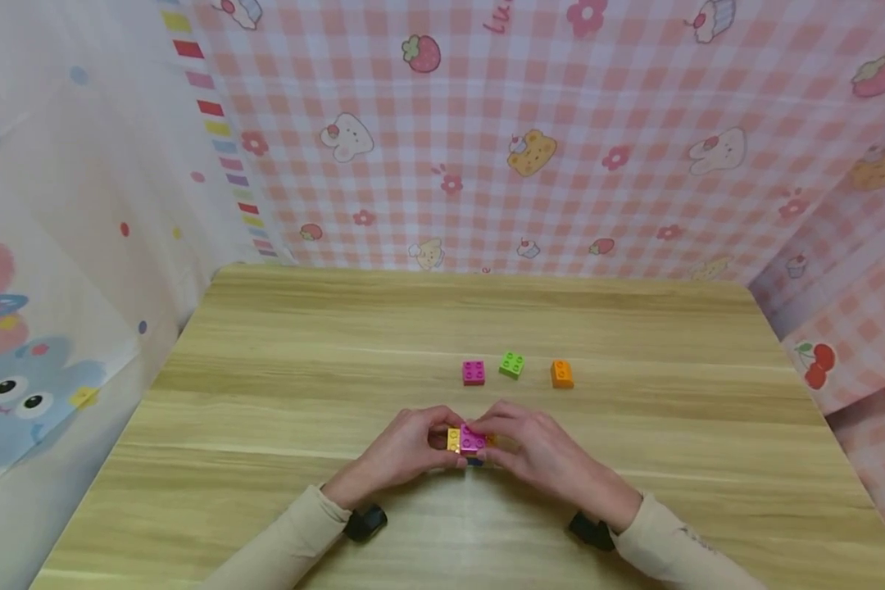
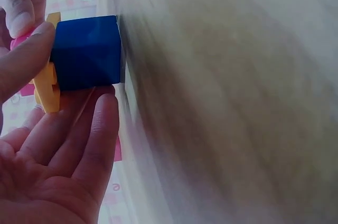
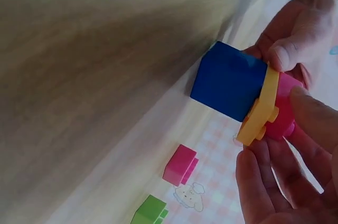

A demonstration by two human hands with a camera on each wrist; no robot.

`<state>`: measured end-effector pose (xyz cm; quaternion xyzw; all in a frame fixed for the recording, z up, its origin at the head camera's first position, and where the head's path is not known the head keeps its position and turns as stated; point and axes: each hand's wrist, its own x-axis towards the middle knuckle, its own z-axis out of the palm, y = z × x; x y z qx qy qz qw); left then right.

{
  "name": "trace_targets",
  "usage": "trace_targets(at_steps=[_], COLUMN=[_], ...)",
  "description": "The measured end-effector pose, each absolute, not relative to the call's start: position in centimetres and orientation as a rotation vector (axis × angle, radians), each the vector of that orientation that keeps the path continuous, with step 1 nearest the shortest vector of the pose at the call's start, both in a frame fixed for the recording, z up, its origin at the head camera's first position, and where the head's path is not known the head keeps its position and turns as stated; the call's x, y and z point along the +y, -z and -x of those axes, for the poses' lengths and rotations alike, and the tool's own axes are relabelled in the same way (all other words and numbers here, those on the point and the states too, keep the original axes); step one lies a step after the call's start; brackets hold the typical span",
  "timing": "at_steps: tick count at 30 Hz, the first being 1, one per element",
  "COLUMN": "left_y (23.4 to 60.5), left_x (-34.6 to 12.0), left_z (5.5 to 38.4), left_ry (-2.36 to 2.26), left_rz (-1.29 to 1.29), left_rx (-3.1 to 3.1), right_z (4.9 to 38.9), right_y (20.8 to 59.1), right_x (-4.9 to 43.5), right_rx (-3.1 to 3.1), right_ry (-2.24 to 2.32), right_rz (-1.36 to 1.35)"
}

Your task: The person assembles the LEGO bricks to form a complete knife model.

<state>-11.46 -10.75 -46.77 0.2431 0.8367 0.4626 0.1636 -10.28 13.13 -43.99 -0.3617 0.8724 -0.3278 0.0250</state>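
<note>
Stack (image 3: 261, 97) held in two-handed grip: blue block (image 3: 228, 81) at base, yellow plate (image 3: 257, 113) above, pink brick (image 1: 474, 442) on top. Left hand (image 1: 410, 447): thumb and fingers partly closed about yellow plate. Right hand (image 1: 537, 447): thumb and fingers closed to brick width, pinching pink brick. Beyond grip, on table (image 1: 339, 344): magenta brick (image 1: 474, 374), green brick (image 1: 511, 365), orange brick (image 1: 562, 374).

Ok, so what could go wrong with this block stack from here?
The yellow piece sticks out past the blue block, so pressing an overhanging end might pop it loose. The left hand and right hand both crowd the upper pink block, so uneven pressure could skew it. A careless reach might knock the loose pink block, green block or orange block just beyond.
</note>
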Motion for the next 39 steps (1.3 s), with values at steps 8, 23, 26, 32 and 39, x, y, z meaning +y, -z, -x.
trace_targets(at_steps=[8,23,26,32,39], left_y=[46.4,45.7,45.6,45.6,45.5], left_x=[-10.8,-11.1,-11.2,-11.1,-11.0], left_z=[11.1,10.3,10.2,10.0,10.0], left_ry=[-1.208,-1.265,-1.316,-1.391,-1.383], left_rz=[-0.722,-0.73,-0.741,-0.795,-0.778], left_rx=[2.462,2.532,2.532,2.525,2.53], right_z=[11.2,17.8,18.7,19.6,19.8], right_y=[43.2,44.7,45.2,45.5,45.2], right_x=[14.5,13.4,13.3,12.8,12.3], right_rx=[2.645,2.824,2.826,2.819,2.834], right_ry=[0.967,0.68,0.593,0.485,0.449], right_rz=[0.91,1.008,1.014,1.039,1.023])
